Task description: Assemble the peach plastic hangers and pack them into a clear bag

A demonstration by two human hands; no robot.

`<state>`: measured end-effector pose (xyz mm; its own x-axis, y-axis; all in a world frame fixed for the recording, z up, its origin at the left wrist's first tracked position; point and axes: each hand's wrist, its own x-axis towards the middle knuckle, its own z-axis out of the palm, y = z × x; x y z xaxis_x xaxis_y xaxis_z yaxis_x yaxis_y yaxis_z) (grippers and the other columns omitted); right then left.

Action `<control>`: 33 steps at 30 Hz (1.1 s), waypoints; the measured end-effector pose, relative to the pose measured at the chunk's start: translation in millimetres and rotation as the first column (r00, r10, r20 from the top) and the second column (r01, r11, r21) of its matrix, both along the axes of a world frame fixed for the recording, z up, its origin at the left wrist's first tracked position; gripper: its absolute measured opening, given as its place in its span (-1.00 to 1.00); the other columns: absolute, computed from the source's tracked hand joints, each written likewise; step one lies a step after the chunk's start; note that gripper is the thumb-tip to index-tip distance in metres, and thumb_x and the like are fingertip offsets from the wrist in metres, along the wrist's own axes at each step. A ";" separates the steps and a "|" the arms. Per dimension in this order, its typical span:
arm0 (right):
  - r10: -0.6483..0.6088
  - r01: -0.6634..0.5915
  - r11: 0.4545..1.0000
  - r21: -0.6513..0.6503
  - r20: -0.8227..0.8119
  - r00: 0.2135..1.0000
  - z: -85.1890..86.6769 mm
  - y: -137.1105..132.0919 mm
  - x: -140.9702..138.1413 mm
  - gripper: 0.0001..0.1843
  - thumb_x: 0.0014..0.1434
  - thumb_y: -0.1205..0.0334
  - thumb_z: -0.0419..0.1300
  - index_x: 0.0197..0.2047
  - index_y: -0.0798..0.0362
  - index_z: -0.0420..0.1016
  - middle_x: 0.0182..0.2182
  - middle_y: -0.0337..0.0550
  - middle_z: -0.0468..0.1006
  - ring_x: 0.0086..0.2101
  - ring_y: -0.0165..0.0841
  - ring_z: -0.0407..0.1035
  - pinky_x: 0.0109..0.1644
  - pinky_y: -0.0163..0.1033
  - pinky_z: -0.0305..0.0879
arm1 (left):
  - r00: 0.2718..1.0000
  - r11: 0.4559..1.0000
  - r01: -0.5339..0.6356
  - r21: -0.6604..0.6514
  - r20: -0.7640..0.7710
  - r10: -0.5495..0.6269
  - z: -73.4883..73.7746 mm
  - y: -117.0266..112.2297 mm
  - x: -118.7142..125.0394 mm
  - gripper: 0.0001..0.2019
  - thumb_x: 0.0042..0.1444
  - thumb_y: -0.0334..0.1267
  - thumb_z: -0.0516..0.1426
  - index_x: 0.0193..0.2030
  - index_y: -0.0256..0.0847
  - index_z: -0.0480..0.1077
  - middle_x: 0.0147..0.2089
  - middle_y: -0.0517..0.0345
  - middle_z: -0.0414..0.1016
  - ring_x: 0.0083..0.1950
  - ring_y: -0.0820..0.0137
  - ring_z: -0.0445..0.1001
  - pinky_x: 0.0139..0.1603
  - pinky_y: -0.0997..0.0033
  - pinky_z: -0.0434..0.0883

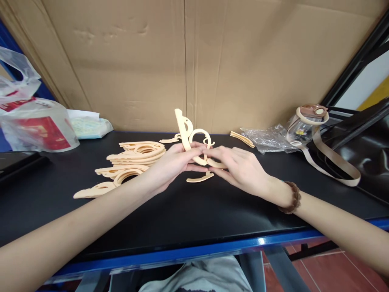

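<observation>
Both hands hold a beige plastic folding hanger (182, 127) above the middle of the table. It has a long arm tilted up to the left and a ring in its middle. My left hand (179, 160) is closed around its left arm, thumb on top. My right hand (235, 162) pinches the hanger at the lower right of the ring, fingertips close to the left hand's. The fingers hide where the parts meet. Below them a small curved beige piece (199, 179) lies on the table. Behind the hands, another small beige piece (170, 140) lies partly hidden.
Left of my hands lie stacked beige hanger parts (136, 154) on the black table (182, 219). Slim beige strips (242, 138) and a crumpled clear wrapper (267, 137) lie at back right, near a strapped bottle (308, 123) and black bag (375, 150). A plastic bag (39, 121) stands left.
</observation>
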<state>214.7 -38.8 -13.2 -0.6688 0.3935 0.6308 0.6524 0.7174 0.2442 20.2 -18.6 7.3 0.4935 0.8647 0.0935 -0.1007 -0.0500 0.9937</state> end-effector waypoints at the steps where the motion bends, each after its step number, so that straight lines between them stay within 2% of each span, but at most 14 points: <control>1: -0.013 0.013 1.000 -0.010 -0.047 0.999 0.6 0.1 0.2 -0.62 0.31 0.25 0.05 0.18 0.09 0.23 -0.09 -0.07 0.56 -0.21 -0.30 0.46 -0.19 -0.22 0.35 | 1.000 1.000 -0.017 0.010 0.016 0.017 1.2 0.0 0.0 -0.87 0.19 -0.25 0.14 -0.22 -0.27 0.45 -0.08 0.01 0.54 -0.05 0.25 0.54 -0.05 0.19 0.54; 6: -0.150 0.144 0.988 -0.050 -0.148 0.978 3.8 5.4 5.8 -0.59 0.25 0.11 0.14 0.13 0.06 0.27 -0.14 -0.06 0.56 -0.22 -0.24 0.47 -0.16 -0.18 0.35 | 0.994 0.995 -0.094 0.031 0.068 0.091 9.7 2.5 -3.6 -0.82 0.19 -0.25 0.14 -0.14 -0.30 0.46 -0.11 -0.05 0.58 -0.03 0.21 0.54 -0.03 0.17 0.52; 9: -0.260 0.233 0.952 -0.198 -0.125 0.957 3.3 17.5 17.1 -0.58 0.20 0.09 0.19 0.09 0.05 0.32 -0.17 -0.07 0.57 -0.19 -0.19 0.47 -0.14 -0.14 0.36 | 0.983 0.983 -0.167 0.071 0.094 0.160 12.3 5.9 -7.3 -0.77 0.19 -0.20 0.15 -0.12 -0.32 0.45 -0.11 -0.10 0.58 0.00 0.19 0.52 -0.03 0.19 0.51; 11: -0.294 0.238 0.901 -0.362 -0.109 0.950 0.8 27.2 25.5 -0.54 0.19 0.07 0.19 0.12 0.05 0.31 -0.19 -0.10 0.58 -0.25 -0.23 0.48 -0.18 -0.16 0.37 | 0.971 0.972 -0.219 0.089 0.117 0.208 12.6 9.1 -9.8 -0.75 0.19 -0.16 0.15 -0.14 -0.33 0.44 -0.12 -0.10 0.57 0.00 0.18 0.52 -0.02 0.18 0.50; 14: -0.243 0.132 0.784 -0.607 -0.104 0.964 -4.3 37.9 33.2 -0.50 0.20 -0.06 0.15 0.10 0.07 0.37 -0.24 -0.11 0.58 -0.33 -0.30 0.48 -0.22 -0.19 0.37 | 0.957 0.955 -0.273 0.111 0.134 0.258 12.0 14.7 -13.2 -0.72 0.18 -0.10 0.16 -0.23 -0.34 0.45 -0.19 -0.06 0.55 -0.03 0.20 0.51 -0.01 0.16 0.49; 16: -0.178 0.036 0.709 -0.704 -0.129 0.976 -6.7 40.8 34.1 -0.49 0.18 -0.13 0.15 0.03 0.08 0.44 -0.26 -0.11 0.58 -0.31 -0.30 0.46 -0.22 -0.20 0.36 | 0.951 0.948 -0.292 0.128 0.142 0.274 11.4 18.0 -15.3 -0.73 0.15 -0.11 0.18 -0.28 -0.35 0.45 -0.24 0.00 0.51 -0.05 0.23 0.50 0.02 0.15 0.49; 17: -0.138 -0.001 0.689 -0.725 -0.133 0.982 -7.2 41.1 33.6 -0.50 0.16 -0.14 0.17 0.00 0.07 0.47 -0.25 -0.10 0.57 -0.28 -0.30 0.46 -0.20 -0.20 0.36 | 0.948 0.944 -0.302 0.131 0.150 0.282 11.2 19.4 -16.3 -0.76 0.14 -0.15 0.21 -0.27 -0.35 0.45 -0.25 0.04 0.49 -0.07 0.27 0.49 0.04 0.16 0.48; 20: 0.000 -0.067 0.704 -0.707 -0.094 0.996 -6.5 40.0 31.6 -0.62 0.16 -0.06 0.21 -0.08 0.00 0.54 -0.18 -0.11 0.54 -0.18 -0.30 0.42 -0.09 -0.18 0.33 | 0.938 0.943 -0.315 0.106 0.186 0.293 11.2 21.8 -18.8 -0.77 0.05 -0.32 0.27 -0.15 -0.30 0.41 -0.26 0.17 0.43 -0.10 0.38 0.48 0.11 0.19 0.46; 23: 0.056 -0.101 0.733 -0.672 -0.088 0.995 -5.0 41.0 32.3 -0.74 0.28 0.07 0.09 -0.19 -0.01 0.56 -0.20 -0.14 0.53 -0.19 -0.33 0.41 -0.04 -0.17 0.30 | 0.942 0.956 -0.283 0.073 0.207 0.263 12.2 21.3 -19.8 -0.72 0.02 -0.42 0.28 -0.12 -0.26 0.37 -0.26 0.23 0.40 -0.09 0.43 0.47 0.17 0.22 0.42; 27: -0.066 -0.060 0.788 -0.613 -0.181 0.981 -1.8 47.1 39.4 -0.76 0.33 0.19 -0.02 -0.21 0.05 0.45 -0.27 -0.15 0.54 -0.26 -0.36 0.41 -0.15 -0.23 0.31 | 0.943 0.959 -0.281 0.047 0.198 0.266 13.6 19.1 -18.8 -0.76 0.01 -0.47 0.27 -0.19 -0.25 0.36 -0.23 0.20 0.39 -0.05 0.42 0.46 0.18 0.25 0.41; 30: -0.185 0.083 0.827 -0.555 -0.130 0.974 6.4 45.7 45.5 -0.79 0.29 0.12 0.05 -0.23 0.04 0.43 -0.32 -0.20 0.52 -0.33 -0.38 0.39 -0.25 -0.27 0.26 | 0.929 0.947 -0.321 0.031 0.205 0.308 13.5 20.1 -18.6 -0.72 0.00 -0.46 0.27 -0.13 -0.26 0.36 -0.20 0.17 0.41 -0.05 0.40 0.47 0.18 0.26 0.41; 31: -0.237 0.154 0.817 -0.555 -0.081 0.968 10.1 42.9 46.7 -0.75 0.28 0.05 0.07 -0.27 0.03 0.43 -0.36 -0.22 0.52 -0.38 -0.39 0.37 -0.30 -0.28 0.23 | 0.927 0.945 -0.326 0.026 0.208 0.314 13.3 20.8 -18.9 -0.70 0.00 -0.46 0.28 -0.11 -0.27 0.37 -0.20 0.18 0.41 -0.06 0.41 0.47 0.18 0.26 0.41; 33: -0.338 0.305 0.757 -0.578 0.053 0.940 17.5 34.0 46.6 -0.61 0.21 -0.13 0.09 -0.39 0.02 0.41 -0.50 -0.28 0.48 -0.49 -0.40 0.33 -0.41 -0.30 0.14 | 0.924 0.945 -0.327 0.027 0.219 0.313 13.0 22.3 -19.6 -0.69 -0.01 -0.46 0.29 -0.10 -0.28 0.37 -0.24 0.20 0.41 -0.08 0.44 0.47 0.18 0.28 0.41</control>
